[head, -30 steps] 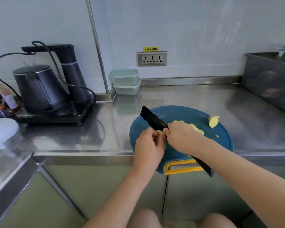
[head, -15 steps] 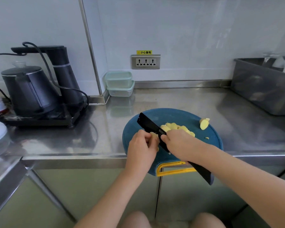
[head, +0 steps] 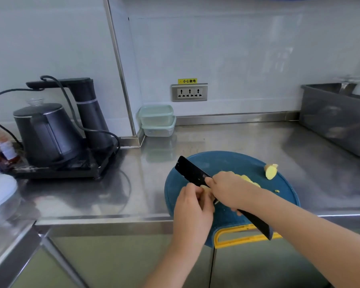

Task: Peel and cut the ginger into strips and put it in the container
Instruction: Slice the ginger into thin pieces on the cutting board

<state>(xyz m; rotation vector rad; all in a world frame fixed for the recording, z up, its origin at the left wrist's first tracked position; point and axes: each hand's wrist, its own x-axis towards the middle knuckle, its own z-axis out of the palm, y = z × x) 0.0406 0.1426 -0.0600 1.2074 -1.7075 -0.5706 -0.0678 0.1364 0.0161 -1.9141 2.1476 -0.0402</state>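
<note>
Where the cutting is done: a round blue plastic cutting board [head: 227, 163] with a yellow handle is laid on the stainless-steel counter [head: 247, 142], and its handle end overhangs the front edge.
Knife grip: the right hand [head: 229, 190] is curled round a long black knife [head: 190, 170] where blade meets handle; the blade is slanted up and to the left across the board.
Pinch: the left hand [head: 192, 206] is curled, and a small pale yellow ginger piece [head: 206, 189] is pinched in its fingertips beside the blade.
Cut pieces: peeled yellow ginger slices [head: 249, 180] are heaped just behind the right hand; a stubby ginger chunk [head: 270, 172] is left near the board's far right rim.
Back corner: two clear plastic containers [head: 157, 121] with pale green rims are stacked, well apart from the board.
Change: both grips are kept as they were half a second ago; more of the heap is now covered by the right hand.
</note>
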